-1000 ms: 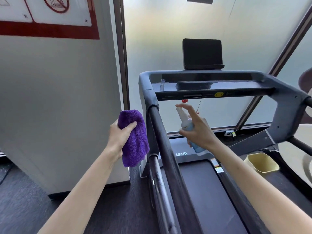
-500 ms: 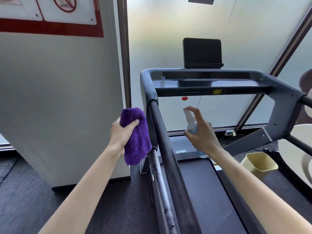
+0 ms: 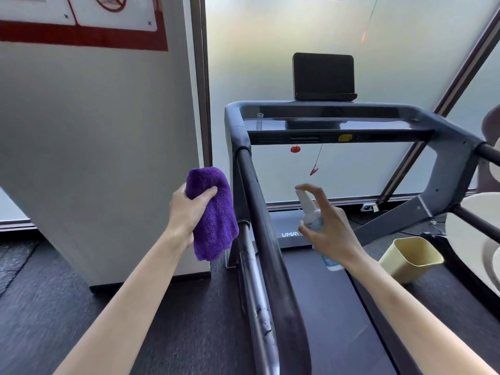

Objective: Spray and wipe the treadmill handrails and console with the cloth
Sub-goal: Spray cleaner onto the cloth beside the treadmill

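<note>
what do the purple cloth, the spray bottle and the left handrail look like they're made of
Purple cloth: looks like plush microfibre or terry, going by its fuzzy matte pile and soft folds.
Spray bottle: probably plastic, with a translucent, pale blue body and whitish nozzle.
Left handrail: a dark, mostly matte sleeve, possibly foam or rubber over a tube; the bare rail below it shines like metal.

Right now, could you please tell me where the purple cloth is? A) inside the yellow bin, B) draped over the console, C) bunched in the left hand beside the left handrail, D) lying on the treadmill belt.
C: the left hand grips the bunched purple cloth just left of the left handrail, while the right hand holds the spray bottle.
</note>
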